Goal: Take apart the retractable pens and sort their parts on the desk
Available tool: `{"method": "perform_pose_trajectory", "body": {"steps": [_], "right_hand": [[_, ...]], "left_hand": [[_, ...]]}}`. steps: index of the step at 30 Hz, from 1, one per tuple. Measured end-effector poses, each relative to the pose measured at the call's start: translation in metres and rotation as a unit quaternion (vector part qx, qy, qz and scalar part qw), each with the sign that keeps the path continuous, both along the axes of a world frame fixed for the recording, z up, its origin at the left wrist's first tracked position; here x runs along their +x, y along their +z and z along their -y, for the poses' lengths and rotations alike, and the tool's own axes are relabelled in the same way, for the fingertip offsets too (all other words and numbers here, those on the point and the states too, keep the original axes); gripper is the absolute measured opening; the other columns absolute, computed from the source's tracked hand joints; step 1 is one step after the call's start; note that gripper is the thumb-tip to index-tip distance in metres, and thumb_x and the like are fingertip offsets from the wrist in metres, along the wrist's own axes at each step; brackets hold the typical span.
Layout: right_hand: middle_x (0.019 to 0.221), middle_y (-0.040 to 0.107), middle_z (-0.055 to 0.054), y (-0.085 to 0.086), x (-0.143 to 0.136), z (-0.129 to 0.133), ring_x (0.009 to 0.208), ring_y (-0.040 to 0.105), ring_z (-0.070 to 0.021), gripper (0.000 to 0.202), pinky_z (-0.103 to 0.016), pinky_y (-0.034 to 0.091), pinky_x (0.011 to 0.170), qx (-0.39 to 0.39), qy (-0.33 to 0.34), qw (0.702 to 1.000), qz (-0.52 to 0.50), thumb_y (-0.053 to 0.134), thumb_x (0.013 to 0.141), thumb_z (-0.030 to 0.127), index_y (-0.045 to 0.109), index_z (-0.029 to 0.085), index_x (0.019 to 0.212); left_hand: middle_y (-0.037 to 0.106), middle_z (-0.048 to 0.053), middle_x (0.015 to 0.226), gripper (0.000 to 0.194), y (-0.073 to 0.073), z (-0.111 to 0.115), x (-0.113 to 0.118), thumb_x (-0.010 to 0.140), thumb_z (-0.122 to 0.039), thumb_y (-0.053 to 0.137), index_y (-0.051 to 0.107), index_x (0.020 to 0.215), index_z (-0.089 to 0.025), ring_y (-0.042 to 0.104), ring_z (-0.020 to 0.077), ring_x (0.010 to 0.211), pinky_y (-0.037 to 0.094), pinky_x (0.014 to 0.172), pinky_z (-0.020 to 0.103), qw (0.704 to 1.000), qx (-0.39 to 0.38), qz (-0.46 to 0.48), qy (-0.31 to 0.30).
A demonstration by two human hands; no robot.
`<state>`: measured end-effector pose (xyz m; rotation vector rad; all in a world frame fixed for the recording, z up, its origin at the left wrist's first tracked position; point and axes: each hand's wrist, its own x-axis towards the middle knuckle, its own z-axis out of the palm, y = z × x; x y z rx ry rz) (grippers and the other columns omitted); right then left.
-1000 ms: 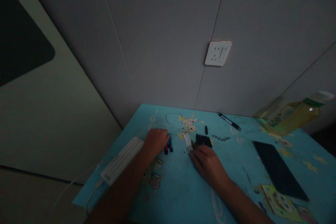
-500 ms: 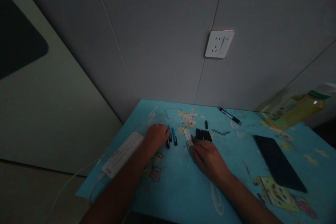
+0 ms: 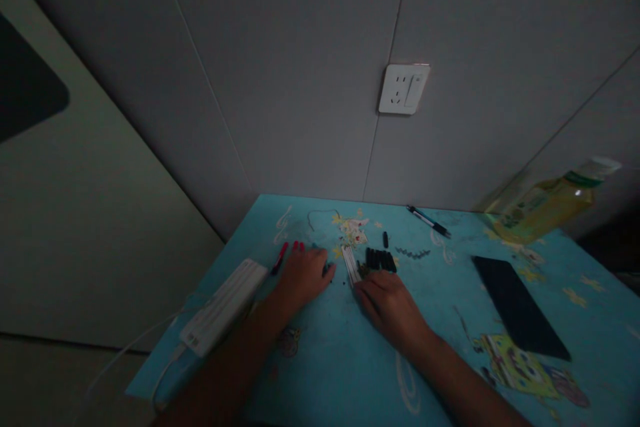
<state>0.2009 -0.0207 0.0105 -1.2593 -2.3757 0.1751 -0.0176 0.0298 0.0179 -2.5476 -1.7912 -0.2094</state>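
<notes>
My left hand lies over the spot of the blue pen barrels, fingers curled and thumb bent in; a dark end shows by the thumb. Whatever it grips is hidden. Just beyond and left of it lie a red-and-black pen barrel and small red ends. My right hand rests with curled fingers at the near end of several thin white pen refills. Small dark bits sit at its fingertips, too small to name. Beyond its knuckles several short black pen parts lie side by side.
A white power strip with a cable lies at the left edge. A black-and-white pen, a lone black piece and a row of small springs lie farther back. A dark flat slab and a bottle are on the right.
My left hand has moved right, over the blue barrels, uncovering red pen parts on its left. My right hand stays by the refills. The view has shifted slightly.
</notes>
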Motion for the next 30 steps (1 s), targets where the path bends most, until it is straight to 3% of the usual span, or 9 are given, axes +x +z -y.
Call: {"method": "perform_pose_trajectory", "body": {"steps": [15,19,23,27,30], "right_hand": [[0.088,0.065,-0.005,0.000,0.000,0.001,0.089,0.060,-0.0204,0.015,-0.037,0.044,0.084,0.006,0.005,1.000,0.002,0.054,0.096,0.021,0.069,0.022,0.097],[0.090,0.067,-0.006,-0.001,0.001,-0.001,0.089,0.061,-0.0216,0.016,-0.038,0.046,0.084,0.011,-0.008,0.999,-0.034,0.054,0.096,0.024,0.068,0.021,0.102],[0.096,0.067,-0.008,0.001,0.001,0.000,0.090,0.062,-0.0216,0.017,-0.036,0.049,0.083,-0.001,-0.034,0.988,-0.149,0.055,0.096,0.028,0.066,0.020,0.106],[0.099,0.068,-0.007,0.006,0.002,0.004,0.093,0.063,-0.0217,0.018,-0.036,0.051,0.082,-0.012,-0.008,0.970,-0.243,0.057,0.096,0.029,0.065,0.023,0.110],[0.100,0.069,-0.007,0.006,0.003,0.007,0.095,0.063,-0.0225,0.021,-0.038,0.051,0.084,0.025,0.007,0.965,-0.260,0.059,0.094,0.027,0.065,0.025,0.114]], "left_hand": [[0.069,0.007,0.082,0.018,0.003,0.006,0.008,0.087,-0.034,0.055,0.062,0.081,-0.019,0.065,0.0233,0.076,0.044,0.070,0.034,1.000,-0.011,0.022,-0.011],[0.068,0.004,0.085,0.016,0.000,0.007,0.009,0.089,-0.034,0.055,0.062,0.087,-0.019,0.065,0.0194,0.077,0.045,0.069,0.030,0.992,0.006,0.094,-0.086],[0.067,0.003,0.088,0.015,-0.004,0.011,0.011,0.093,-0.032,0.055,0.062,0.095,-0.019,0.065,0.0168,0.079,0.046,0.070,0.027,0.967,0.055,0.165,-0.188],[0.066,0.003,0.084,0.020,-0.009,0.017,0.012,0.095,-0.032,0.055,0.062,0.107,-0.019,0.065,0.0153,0.074,0.046,0.063,0.026,0.941,0.137,0.167,-0.262],[0.064,0.003,0.079,0.023,-0.011,0.020,0.013,0.096,-0.033,0.053,0.062,0.110,-0.018,0.064,0.0146,0.068,0.046,0.060,0.026,0.928,0.182,0.159,-0.283]]}}
